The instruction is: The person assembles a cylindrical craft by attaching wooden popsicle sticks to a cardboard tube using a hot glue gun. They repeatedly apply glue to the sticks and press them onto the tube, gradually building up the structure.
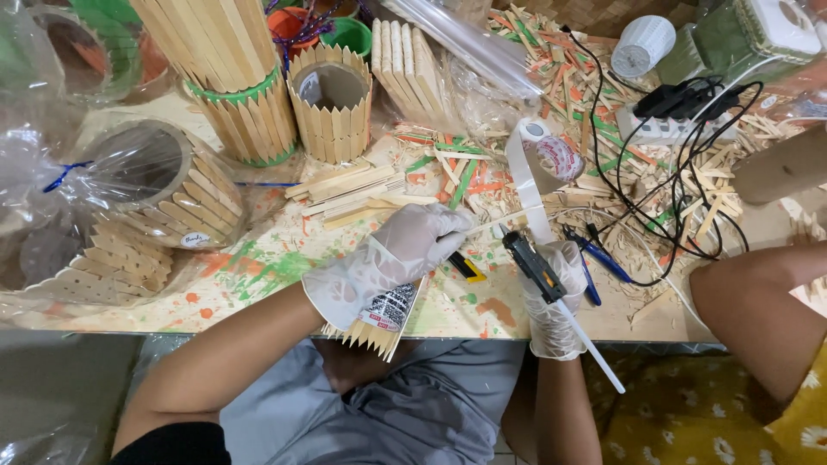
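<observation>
Glue work stood partway: the left hand (392,258), in a thin clear glove, held its grip pressed around a cardboard tube clad in pointed pale wooden sticks (379,323) at the near edge of the paint-spattered surface (258,258), the tube looking only partly covered. The right hand (556,297), gloved too, had its grip closed on a black glue gun with a white glue stick (538,267). Loose flat wooden sticks (353,191) lay just beyond, unused. Two finished-looking stick-clad holders (332,103) stood farther back, near a plastic-wrapped one (164,185).
</observation>
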